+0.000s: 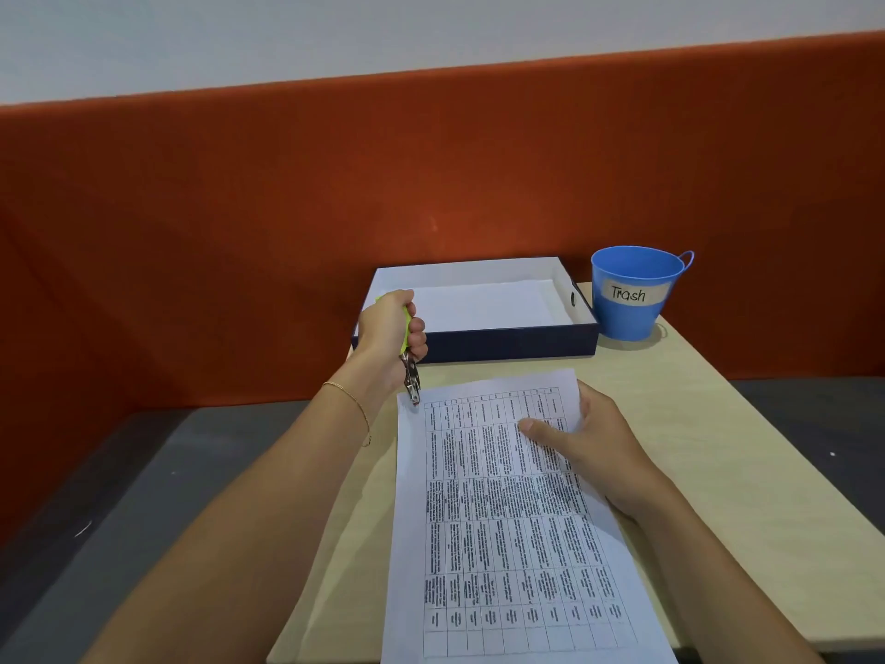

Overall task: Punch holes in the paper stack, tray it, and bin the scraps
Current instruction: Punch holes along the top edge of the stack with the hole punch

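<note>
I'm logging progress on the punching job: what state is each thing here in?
Paper stack: on the table, not yet trayed.
Hole punch: metal head at the stack's far left corner.
Left hand: grips the hole punch.
Right hand: pinches the stack's right edge, thumb on top.
Tray: open, white inside, no printed stack in it.
Trash bucket: upright beside the tray, contents hidden.

soft, even indoor light washes the pale desk (728, 424), shadows faint: a thin dark rim under the right hand (594, 443) holding the paper stack (503, 543), a smudge at the foot of the blue bucket (632, 313) beyond its fingers (591, 400). the hole punch (411, 381) gleams dully below the curled fingers (417, 335) of the left hand (390, 330). the wide lens bows the orange partition (287, 208) and swells the forearms. print beside the right thumb is smeared; the bucket's label reads clear.
</note>
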